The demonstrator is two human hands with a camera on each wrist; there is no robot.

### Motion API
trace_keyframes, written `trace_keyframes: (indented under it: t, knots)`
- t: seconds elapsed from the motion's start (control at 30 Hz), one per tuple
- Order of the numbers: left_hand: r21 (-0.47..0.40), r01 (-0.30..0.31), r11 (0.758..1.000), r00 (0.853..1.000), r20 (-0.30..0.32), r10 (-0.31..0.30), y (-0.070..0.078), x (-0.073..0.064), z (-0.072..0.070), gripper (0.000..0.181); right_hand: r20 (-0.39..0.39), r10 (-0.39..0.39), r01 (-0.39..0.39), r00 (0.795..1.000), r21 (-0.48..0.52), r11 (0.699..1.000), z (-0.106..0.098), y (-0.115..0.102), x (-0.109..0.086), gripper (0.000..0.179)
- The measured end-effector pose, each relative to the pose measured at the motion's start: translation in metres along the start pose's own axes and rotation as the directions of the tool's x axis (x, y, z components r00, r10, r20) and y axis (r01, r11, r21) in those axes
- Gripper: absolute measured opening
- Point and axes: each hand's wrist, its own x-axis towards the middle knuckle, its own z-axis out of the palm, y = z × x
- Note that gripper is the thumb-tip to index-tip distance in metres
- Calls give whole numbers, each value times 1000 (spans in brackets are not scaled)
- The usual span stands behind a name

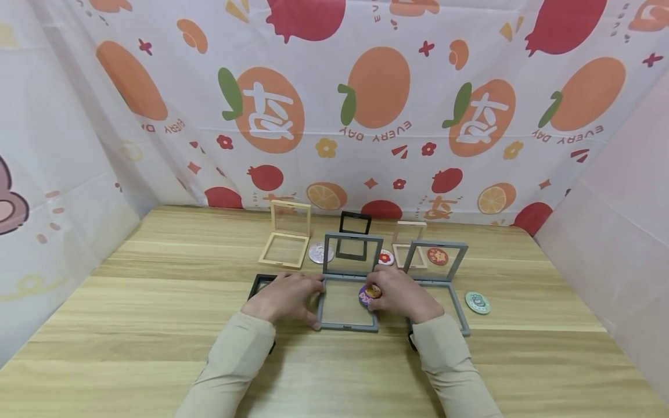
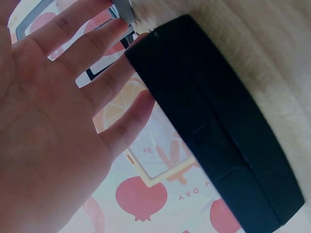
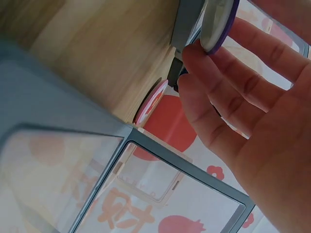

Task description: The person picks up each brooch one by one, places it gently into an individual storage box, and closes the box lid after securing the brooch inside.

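A grey hinged display frame (image 1: 347,327) lies before me, its clear-windowed lid raised. My left hand (image 1: 292,293) rests at its left edge, thumb near the front corner and fingers farther back. In the left wrist view those fingers (image 2: 92,43) are spread and fairly straight. Between the fingertips of my right hand (image 1: 402,290) is a round purple badge (image 1: 367,293) with a picture, held over the frame's right side. The right wrist view shows the badge (image 3: 218,29) tilted, its pale back visible. Partly under my left hand lies a black frame (image 1: 256,285).
Another raised-lid grey frame (image 1: 444,244) stands right, partly behind my right arm. A yellow frame (image 1: 279,265), a small black frame (image 1: 356,215) and a pale pink frame (image 1: 412,223) stand behind. Badges lie around: silvery (image 1: 320,253), flowered (image 1: 385,258), orange (image 1: 438,256), green (image 1: 478,302).
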Motion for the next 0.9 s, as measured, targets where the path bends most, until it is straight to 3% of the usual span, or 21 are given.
trace_keyframes:
  t: [0.6,0.9]
  knots:
    - [9,-4,1000,1000,6,4,0,2,0,62,29,-7,6,1000,24,1000,5,-7,7,21]
    - [5,-4,1000,1000,-5,4,0,2,1,61,51,-49,49,997,17,999,6,-12,13,19]
